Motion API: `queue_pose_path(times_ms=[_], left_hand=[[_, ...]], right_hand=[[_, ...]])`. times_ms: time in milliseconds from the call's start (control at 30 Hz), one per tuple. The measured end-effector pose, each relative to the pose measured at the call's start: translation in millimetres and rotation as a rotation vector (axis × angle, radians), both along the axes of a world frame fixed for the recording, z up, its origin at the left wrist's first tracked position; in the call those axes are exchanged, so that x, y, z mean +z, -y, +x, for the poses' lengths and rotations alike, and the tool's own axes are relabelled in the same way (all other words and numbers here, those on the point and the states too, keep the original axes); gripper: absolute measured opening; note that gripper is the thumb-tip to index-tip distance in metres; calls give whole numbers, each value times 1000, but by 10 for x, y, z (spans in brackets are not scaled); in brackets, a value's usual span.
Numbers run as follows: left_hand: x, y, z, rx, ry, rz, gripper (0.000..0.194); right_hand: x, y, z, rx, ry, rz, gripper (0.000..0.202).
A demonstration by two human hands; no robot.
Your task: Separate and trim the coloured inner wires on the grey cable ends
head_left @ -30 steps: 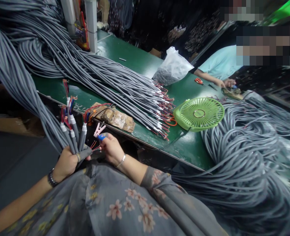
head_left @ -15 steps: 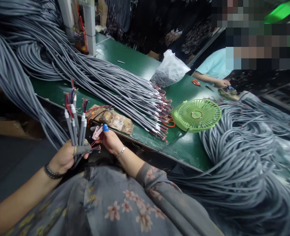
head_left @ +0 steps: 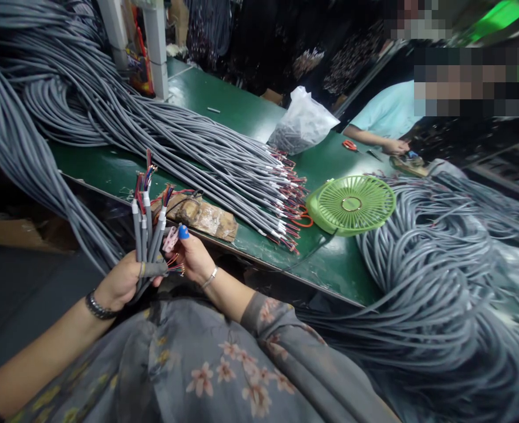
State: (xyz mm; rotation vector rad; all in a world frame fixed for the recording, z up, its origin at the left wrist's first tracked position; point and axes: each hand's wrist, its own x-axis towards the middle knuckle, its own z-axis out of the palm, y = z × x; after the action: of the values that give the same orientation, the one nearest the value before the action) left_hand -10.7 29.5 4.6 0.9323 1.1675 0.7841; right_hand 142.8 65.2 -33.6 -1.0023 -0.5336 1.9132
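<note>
The left hand (head_left: 121, 281), at eight o'clock, is closed around grey cables (head_left: 138, 238) at nine. The right hand (head_left: 198, 258) pinches a pink clip (head_left: 170, 239) beside thin wires (head_left: 177, 268). Cables: likely springy, weighty together; best gripped by the sheaths, wire ends appearing fragile. Farther, at three, stands a green fan (head_left: 365, 205).

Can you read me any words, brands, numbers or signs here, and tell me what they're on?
None can be read.
Green fan: centre mark, too small.
Colourful item beside the pale post: possible print, too blurred.
</note>
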Motion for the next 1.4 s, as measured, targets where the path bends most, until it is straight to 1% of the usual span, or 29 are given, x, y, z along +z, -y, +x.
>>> queue_pose_path(times_ms=[133,267,333,433,533,667,833,967,1100,1200,1300,1400], left_hand=[[45,44,-34,1,-24,24,35],[80,145,-85,-6,-41,32,38],[89,193,-91,15,-47,54,37],[111,231,-67,74,-50,102,38],[144,220,-28,85,-42,118,39],[164,148,-8,52,-37,98,39],[127,25,-24,-2,-23,109,46],[84,-22,-12,-12,-5,41,41],[51,-20,9,2,-17,12,37],[64,2,-2,14,-20,39,32],[105,59,-21,34,-38,68,32],[131,158,-25,81,-66,96,34]], right_hand=[[21,-2,38,27,-36,-48,60],[78,3,94,88,-47,-48,62],[103,17,112,117,-48,-26,59],[117,45,124,112,-43,22,50],[107,56,126,92,-44,36,46],[79,16,118,91,-24,10,51],[43,-18,102,72,5,21,55],[46,0,86,35,-8,18,50],[72,14,68,15,-3,12,49],[97,9,76,62,-6,-11,52],[126,-6,104,126,-16,-51,57],[137,-10,132,157,-40,-38,55]])
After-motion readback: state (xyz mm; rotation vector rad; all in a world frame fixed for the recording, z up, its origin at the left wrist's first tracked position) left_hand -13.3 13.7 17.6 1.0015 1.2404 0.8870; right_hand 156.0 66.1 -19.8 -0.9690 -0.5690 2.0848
